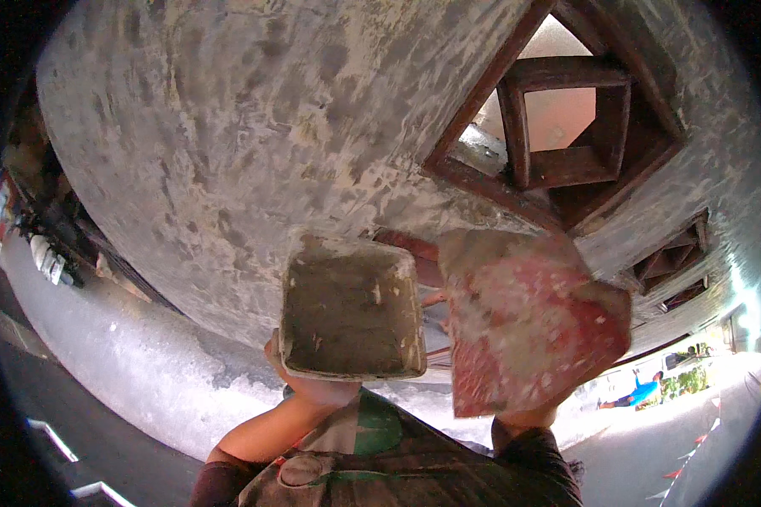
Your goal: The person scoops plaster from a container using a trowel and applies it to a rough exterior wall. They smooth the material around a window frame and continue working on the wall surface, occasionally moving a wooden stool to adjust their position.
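Observation:
My left hand (320, 389) is closed on a squarish tub (418, 342) from below, its fingers partly hidden behind the tub. Grey wet mortar (351, 304) coats the inside of the tub, and dried smears line its rim. To the right, a red plastering float (528, 338) with a cement-smeared face is held up level with the tub by my right hand (528, 417). The float hides most of that hand, so only the part near the wrist shows. A narrow gap separates tub and float. Both are in front of a grey plastered wall (220, 127) with patchy, streaked texture.
A brown diamond-shaped frame (482, 193) with a smaller square frame (571, 76) inside pierces the wall at the upper right. Another diamond opening (672, 253) lies farther right. Grey paving (25, 372) runs at the lower left. A blue shape (643, 394) and greenery (685, 384) appear at the far right.

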`<state>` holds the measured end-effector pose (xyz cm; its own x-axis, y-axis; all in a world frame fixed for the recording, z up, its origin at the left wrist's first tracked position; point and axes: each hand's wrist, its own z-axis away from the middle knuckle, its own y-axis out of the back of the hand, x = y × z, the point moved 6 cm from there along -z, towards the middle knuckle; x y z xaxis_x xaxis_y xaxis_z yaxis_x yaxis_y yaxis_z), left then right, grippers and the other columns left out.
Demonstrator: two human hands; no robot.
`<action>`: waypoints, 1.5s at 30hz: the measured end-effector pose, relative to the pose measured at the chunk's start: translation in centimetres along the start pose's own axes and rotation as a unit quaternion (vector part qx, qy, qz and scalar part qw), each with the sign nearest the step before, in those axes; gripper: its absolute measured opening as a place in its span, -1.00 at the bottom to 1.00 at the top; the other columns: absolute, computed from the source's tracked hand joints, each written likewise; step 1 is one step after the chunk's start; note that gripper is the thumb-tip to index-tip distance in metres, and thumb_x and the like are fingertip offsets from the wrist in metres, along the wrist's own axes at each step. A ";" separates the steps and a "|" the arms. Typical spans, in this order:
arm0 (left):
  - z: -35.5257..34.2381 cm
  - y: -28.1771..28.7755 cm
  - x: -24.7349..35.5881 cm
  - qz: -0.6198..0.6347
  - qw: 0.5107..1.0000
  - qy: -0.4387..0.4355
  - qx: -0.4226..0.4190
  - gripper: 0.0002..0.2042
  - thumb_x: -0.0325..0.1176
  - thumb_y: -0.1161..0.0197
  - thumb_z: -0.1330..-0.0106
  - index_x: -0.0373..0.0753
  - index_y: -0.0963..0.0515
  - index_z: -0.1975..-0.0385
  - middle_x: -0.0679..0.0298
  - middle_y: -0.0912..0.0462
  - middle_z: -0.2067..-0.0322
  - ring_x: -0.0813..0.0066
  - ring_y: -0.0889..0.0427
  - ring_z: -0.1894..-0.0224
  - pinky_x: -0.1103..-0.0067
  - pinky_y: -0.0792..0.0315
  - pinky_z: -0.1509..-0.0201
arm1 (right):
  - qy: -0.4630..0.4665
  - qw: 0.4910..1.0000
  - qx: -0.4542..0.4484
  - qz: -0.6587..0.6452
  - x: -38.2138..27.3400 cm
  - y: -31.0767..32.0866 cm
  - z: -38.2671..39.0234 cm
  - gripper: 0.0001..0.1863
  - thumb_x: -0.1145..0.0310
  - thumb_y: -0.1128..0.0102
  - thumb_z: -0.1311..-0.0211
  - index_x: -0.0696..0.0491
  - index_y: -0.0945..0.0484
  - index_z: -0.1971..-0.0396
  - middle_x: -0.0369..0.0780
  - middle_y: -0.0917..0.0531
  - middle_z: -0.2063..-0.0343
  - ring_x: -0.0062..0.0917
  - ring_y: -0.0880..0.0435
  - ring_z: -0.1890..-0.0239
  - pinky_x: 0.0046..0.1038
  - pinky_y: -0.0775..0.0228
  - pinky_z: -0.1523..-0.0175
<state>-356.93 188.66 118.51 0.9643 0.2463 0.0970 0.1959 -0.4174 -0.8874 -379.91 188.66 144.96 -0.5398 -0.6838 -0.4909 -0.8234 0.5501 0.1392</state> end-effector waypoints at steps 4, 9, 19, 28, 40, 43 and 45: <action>0.6 0.3 0.0 -0.015 0.999 0.035 0.011 -0.28 0.24 0.17 -0.50 -0.09 -0.10 -0.53 0.08 -0.19 -0.48 -0.04 -0.23 -0.48 0.06 -0.15 -0.54 | -0.141 0.977 0.005 -0.157 2.2 -0.8 4.2 -0.66 0.16 -0.46 -0.09 0.04 -0.67 0.20 -0.13 -0.71 0.19 -0.23 -0.69 0.18 -0.25 -0.60 0.07; 0.6 1.3 0.1 -0.037 0.995 0.092 0.028 -0.28 0.24 0.17 -0.50 -0.08 -0.10 -0.53 0.08 -0.20 -0.48 -0.03 -0.24 -0.48 0.06 -0.15 -0.54 | -0.303 0.880 -0.014 -0.365 3.4 -3.1 8.7 -0.53 0.18 -0.50 0.06 0.12 -0.59 0.19 -0.13 -0.66 0.11 -0.34 -0.65 0.08 -0.34 -0.56 0.00; -1.6 2.3 0.0 -0.077 0.988 0.126 0.049 -0.28 0.24 0.17 -0.50 -0.08 -0.11 -0.52 0.09 -0.20 -0.48 -0.02 -0.24 -0.48 0.06 -0.15 -0.54 | -0.382 0.757 -0.121 -0.516 9.2 -2.8 14.1 0.00 0.63 -0.15 0.42 0.22 -0.27 -0.33 0.00 -0.39 -0.31 -0.09 -0.36 -0.37 -0.09 -0.09 -0.52; 2.1 2.6 2.7 -0.102 0.987 0.086 0.089 -0.28 0.24 0.17 -0.50 -0.08 -0.11 -0.52 0.10 -0.21 -0.47 -0.02 -0.24 -0.48 0.07 -0.15 -0.54 | -0.620 0.573 -0.290 -0.451 9.5 -3.4 16.7 0.04 0.60 -0.22 0.28 0.26 -0.15 -0.44 -0.05 -0.46 -0.31 -0.30 -0.49 -0.32 -0.30 -0.35 -0.38; 0.9 3.1 1.2 -0.087 0.989 0.092 0.074 -0.28 0.24 0.17 -0.50 -0.07 -0.12 -0.52 0.11 -0.21 -0.47 -0.01 -0.24 -0.48 0.07 -0.15 -0.53 | -0.518 0.817 0.014 -0.254 7.0 -0.2 10.6 -0.32 0.50 -0.13 0.19 0.28 -0.51 -0.12 -0.08 -0.65 0.08 -0.31 -0.66 0.02 -0.37 -0.49 -0.16; 0.9 2.9 2.2 -0.090 0.990 0.082 0.074 -0.28 0.25 0.17 -0.50 -0.07 -0.12 -0.52 0.11 -0.22 -0.47 -0.01 -0.24 -0.48 0.07 -0.15 -0.53 | -0.424 0.861 0.054 -0.276 7.1 -0.4 11.1 -0.38 0.53 -0.16 0.09 0.28 -0.50 -0.13 -0.08 -0.60 0.00 -0.29 -0.61 -0.01 -0.27 -0.46 -0.18; 1.1 2.8 3.0 -0.096 0.990 0.072 0.077 -0.28 0.25 0.17 -0.50 -0.07 -0.13 -0.52 0.11 -0.22 -0.47 -0.01 -0.24 -0.48 0.07 -0.15 -0.53 | -0.339 0.926 0.002 -0.168 7.2 -1.1 12.1 -0.47 0.50 -0.20 -0.01 0.24 -0.52 -0.09 -0.10 -0.61 -0.01 -0.35 -0.59 -0.04 -0.30 -0.44 -0.19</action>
<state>-353.66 189.17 115.87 0.9295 0.1769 0.3237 0.3591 -0.2334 -0.9036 -380.75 188.94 130.88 -0.0185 -0.3603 -0.9326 -0.9236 0.3634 -0.1221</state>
